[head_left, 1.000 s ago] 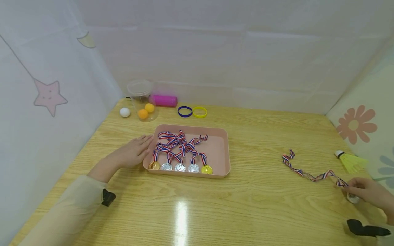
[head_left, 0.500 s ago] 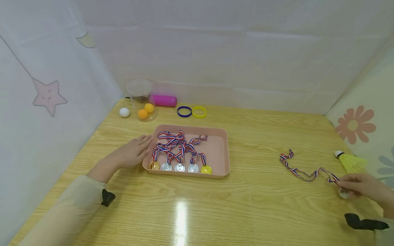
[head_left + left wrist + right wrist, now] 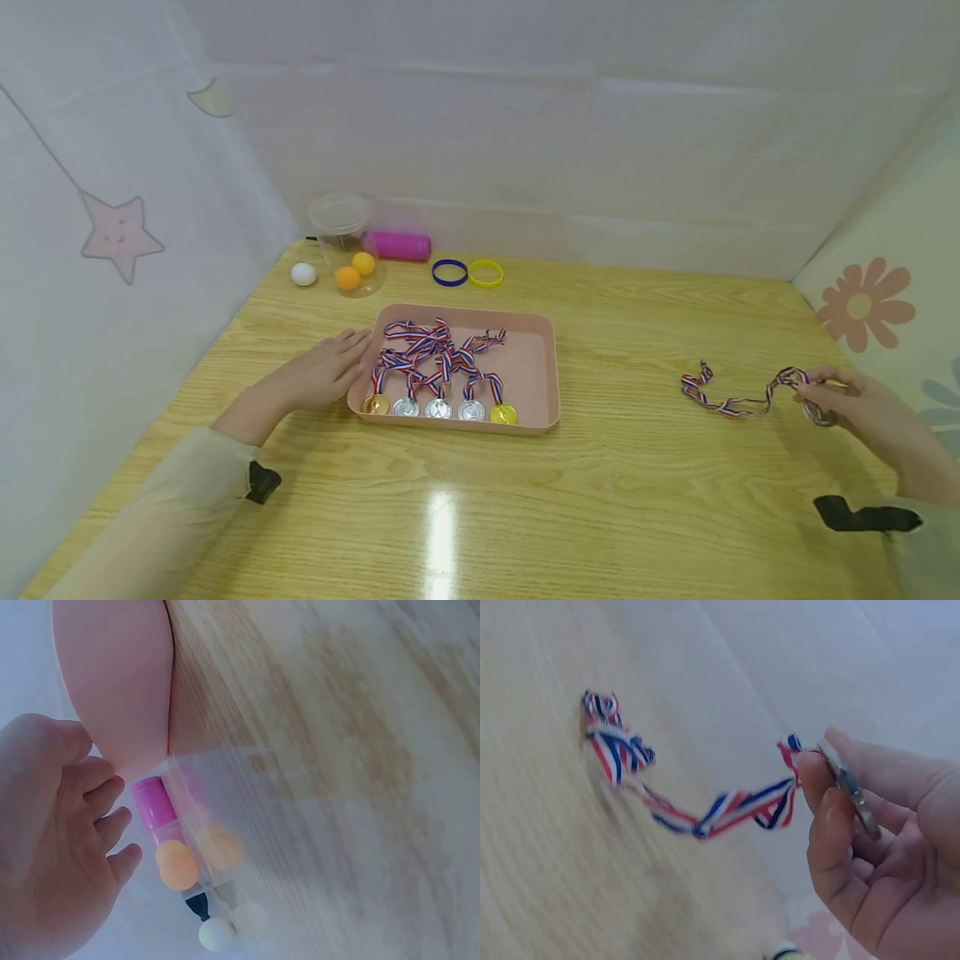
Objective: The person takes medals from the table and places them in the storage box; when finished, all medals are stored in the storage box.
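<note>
In the head view my right hand (image 3: 870,412) pinches a silver-coloured medal (image 3: 817,412), held up off the table at the right. Its red, white and blue ribbon (image 3: 735,810) trails down onto the wood. The right wrist view shows the medal edge-on between thumb and fingers. My left hand (image 3: 322,373), fingers straight, lies against the left wall of a pink tray (image 3: 531,375). Inside the tray a row of medals lines the near wall: a bronze-toned one (image 3: 377,405), several silver ones (image 3: 438,409) and a gold one (image 3: 504,414). Their ribbons (image 3: 420,350) lie tangled behind them.
Behind the tray stand a clear cup (image 3: 340,218) with two orange balls (image 3: 363,263), a white ball (image 3: 303,274), a magenta cylinder (image 3: 402,246), and blue (image 3: 450,283) and yellow (image 3: 486,284) wristbands. A shuttlecock (image 3: 786,951) barely shows in the right wrist view.
My right hand has lifted the medal off the table and moved it left and away from me, its ribbon dragging along. It now covers the shuttlecock in the head view. The left hand stays put.
</note>
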A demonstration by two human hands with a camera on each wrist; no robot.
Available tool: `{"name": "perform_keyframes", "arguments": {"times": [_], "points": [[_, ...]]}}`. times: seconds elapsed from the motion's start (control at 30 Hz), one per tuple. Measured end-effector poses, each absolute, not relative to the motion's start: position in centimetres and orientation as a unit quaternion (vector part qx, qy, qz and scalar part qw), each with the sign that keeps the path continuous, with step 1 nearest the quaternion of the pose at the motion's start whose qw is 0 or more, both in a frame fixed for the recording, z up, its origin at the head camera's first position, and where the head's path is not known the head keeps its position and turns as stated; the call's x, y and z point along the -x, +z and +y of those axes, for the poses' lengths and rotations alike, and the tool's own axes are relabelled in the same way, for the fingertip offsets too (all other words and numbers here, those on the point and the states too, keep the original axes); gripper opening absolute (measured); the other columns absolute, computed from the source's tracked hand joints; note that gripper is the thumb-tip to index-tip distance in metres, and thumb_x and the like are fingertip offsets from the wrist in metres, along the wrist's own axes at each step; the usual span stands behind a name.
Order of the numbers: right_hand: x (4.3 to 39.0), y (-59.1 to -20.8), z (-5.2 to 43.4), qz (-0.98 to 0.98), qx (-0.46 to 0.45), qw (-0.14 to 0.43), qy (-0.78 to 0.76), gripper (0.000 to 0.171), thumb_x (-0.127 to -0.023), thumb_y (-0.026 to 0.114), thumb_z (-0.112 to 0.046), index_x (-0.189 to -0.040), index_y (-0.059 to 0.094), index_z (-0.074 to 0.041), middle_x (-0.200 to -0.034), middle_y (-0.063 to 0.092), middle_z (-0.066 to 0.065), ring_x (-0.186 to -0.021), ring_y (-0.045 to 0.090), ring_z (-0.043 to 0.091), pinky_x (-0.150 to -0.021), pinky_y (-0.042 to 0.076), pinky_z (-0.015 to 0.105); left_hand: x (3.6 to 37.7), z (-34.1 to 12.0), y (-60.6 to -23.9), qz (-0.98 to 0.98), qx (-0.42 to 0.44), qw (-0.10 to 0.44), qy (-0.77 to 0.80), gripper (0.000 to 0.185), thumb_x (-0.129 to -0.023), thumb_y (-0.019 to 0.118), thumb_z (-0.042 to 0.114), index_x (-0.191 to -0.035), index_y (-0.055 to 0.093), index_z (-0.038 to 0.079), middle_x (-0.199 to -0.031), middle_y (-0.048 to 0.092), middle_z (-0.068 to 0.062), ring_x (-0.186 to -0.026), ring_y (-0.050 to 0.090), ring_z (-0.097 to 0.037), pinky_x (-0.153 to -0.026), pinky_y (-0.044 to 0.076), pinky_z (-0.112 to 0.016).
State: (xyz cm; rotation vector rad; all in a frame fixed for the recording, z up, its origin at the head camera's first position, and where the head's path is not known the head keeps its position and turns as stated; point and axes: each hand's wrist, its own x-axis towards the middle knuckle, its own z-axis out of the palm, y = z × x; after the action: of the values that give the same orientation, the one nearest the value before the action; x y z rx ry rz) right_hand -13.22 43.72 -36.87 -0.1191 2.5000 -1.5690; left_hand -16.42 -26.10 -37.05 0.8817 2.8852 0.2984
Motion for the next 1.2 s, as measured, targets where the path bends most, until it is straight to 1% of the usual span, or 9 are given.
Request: {"name": "perform_keyframes", "arguments": {"times": [0.07, 0.17, 0.3, 0.4, 0.5, 0.63, 0.83, 1.03, 1.2], "points": [[13.7, -36.5, 43.1, 0.800, 0.060, 0.093, -0.590, 0.014, -0.096, 0.047, -0.005, -0.109, 0.044, -0.009, -0.084, 0.063, -0.001, -0.060, 0.046, 0.016, -0.054, 0.041, 0.029, 16.4, -26.1, -37.0, 0.951, -0.288, 0.057, 0.098, 0.051, -0.099, 0.039, 0.017, -0.140, 0.027, -0.010, -0.143, 0.027, -0.026, -0.130, 0.019, -0.047, -0.103, 0.018, -0.058], [14.5, -35.7, 42.0, 0.755, 0.088, 0.095, -0.643, 0.019, -0.096, 0.045, -0.001, -0.111, 0.047, -0.012, -0.083, 0.063, 0.001, -0.060, 0.048, 0.016, -0.056, 0.042, 0.026, 16.4, -26.0, -36.8, 0.951, -0.286, 0.060, 0.100, 0.051, -0.099, 0.039, 0.018, -0.140, 0.027, -0.010, -0.144, 0.026, -0.026, -0.130, 0.019, -0.047, -0.103, 0.018, -0.058], [15.6, -34.4, 40.1, 0.717, 0.107, 0.098, -0.682, 0.018, -0.095, 0.045, 0.001, -0.106, 0.057, -0.006, -0.086, 0.062, 0.003, -0.063, 0.050, 0.015, -0.055, 0.041, 0.027, 16.4, -26.0, -36.7, 0.951, -0.285, 0.062, 0.102, 0.051, -0.099, 0.039, 0.018, -0.139, 0.027, -0.010, -0.143, 0.027, -0.026, -0.130, 0.019, -0.047, -0.103, 0.017, -0.058], [16.4, -33.4, 38.6, 0.705, 0.103, 0.092, -0.696, 0.019, -0.094, 0.048, 0.000, -0.100, 0.066, -0.004, -0.088, 0.065, 0.003, -0.063, 0.047, 0.015, -0.053, 0.036, 0.029, 16.4, -26.0, -36.7, 0.952, -0.283, 0.064, 0.099, 0.051, -0.099, 0.038, 0.018, -0.140, 0.027, -0.010, -0.144, 0.026, -0.025, -0.130, 0.019, -0.046, -0.104, 0.017, -0.057], [17.1, -32.4, 37.1, 0.699, 0.094, 0.090, -0.703, 0.020, -0.094, 0.050, -0.003, -0.099, 0.069, -0.005, -0.091, 0.066, 0.001, -0.068, 0.051, 0.012, -0.055, 0.041, 0.024, 16.4, -25.9, -36.8, 0.952, -0.284, 0.063, 0.098, 0.051, -0.099, 0.038, 0.018, -0.140, 0.026, -0.009, -0.144, 0.026, -0.024, -0.131, 0.018, -0.045, -0.105, 0.016, -0.056], [18.1, -31.3, 35.5, 0.682, 0.118, 0.106, -0.714, 0.026, -0.096, 0.045, -0.002, -0.104, 0.069, -0.007, -0.099, 0.065, -0.002, -0.082, 0.057, 0.008, -0.067, 0.048, 0.019, 16.6, -25.9, -37.0, 0.951, -0.287, 0.062, 0.097, 0.051, -0.099, 0.038, 0.018, -0.140, 0.026, -0.010, -0.144, 0.026, -0.025, -0.131, 0.018, -0.046, -0.105, 0.016, -0.056], [19.3, -29.6, 32.9, 0.639, 0.187, 0.121, -0.736, 0.031, -0.096, 0.040, 0.006, -0.111, 0.066, -0.003, -0.098, 0.065, 0.004, -0.081, 0.059, 0.012, -0.071, 0.049, 0.022, 16.6, -26.0, -37.1, 0.952, -0.285, 0.067, 0.094, 0.051, -0.099, 0.038, 0.018, -0.140, 0.025, -0.010, -0.145, 0.025, -0.025, -0.131, 0.017, -0.045, -0.105, 0.016, -0.055], [20.0, -27.0, 29.5, 0.625, 0.195, 0.075, -0.752, 0.030, -0.093, 0.046, 0.008, -0.110, 0.067, -0.003, -0.099, 0.064, 0.005, -0.083, 0.059, 0.011, -0.070, 0.049, 0.021, 16.6, -26.0, -37.0, 0.953, -0.283, 0.068, 0.091, 0.051, -0.099, 0.039, 0.018, -0.141, 0.025, -0.009, -0.145, 0.025, -0.024, -0.131, 0.017, -0.045, -0.105, 0.015, -0.056], [20.3, -24.6, 27.1, 0.609, 0.197, 0.054, -0.767, 0.026, -0.090, 0.050, 0.009, -0.109, 0.066, 0.001, -0.098, 0.064, 0.008, -0.084, 0.060, 0.013, -0.070, 0.050, 0.022, 16.5, -26.0, -37.0, 0.954, -0.279, 0.070, 0.089, 0.051, -0.099, 0.039, 0.018, -0.141, 0.025, -0.009, -0.145, 0.025, -0.025, -0.131, 0.017, -0.046, -0.105, 0.015, -0.056]]}}
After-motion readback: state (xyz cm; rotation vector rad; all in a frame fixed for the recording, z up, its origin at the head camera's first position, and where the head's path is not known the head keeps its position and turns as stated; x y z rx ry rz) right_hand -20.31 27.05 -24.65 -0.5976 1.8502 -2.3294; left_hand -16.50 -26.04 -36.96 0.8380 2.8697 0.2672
